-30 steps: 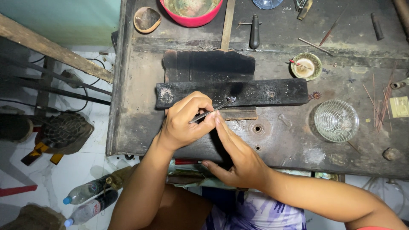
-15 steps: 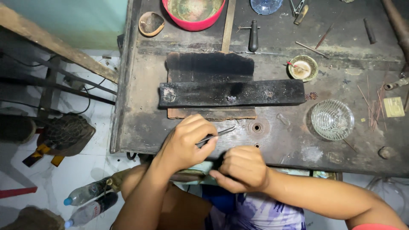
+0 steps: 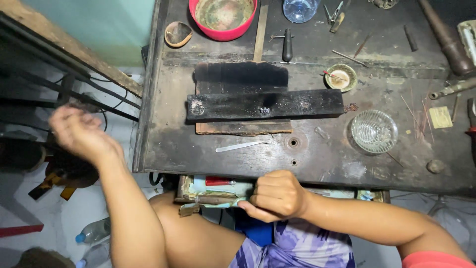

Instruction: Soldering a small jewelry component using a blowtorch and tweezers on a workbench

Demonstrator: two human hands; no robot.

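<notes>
R hand (image 3: 275, 196) clenched on drawer (image 3: 213, 191) front just below surface (image 3: 317, 164) edge, stiff, prob. light, best held at its lip; L hand (image 3: 79, 131) blurred, fingers' state can't tell.

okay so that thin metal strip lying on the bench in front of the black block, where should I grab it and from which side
Pinch the metal strip at its left end, coming from above and the near edge. It lies flat and thin, so fingertips must nip its long edges; nothing crowds that end.
</notes>
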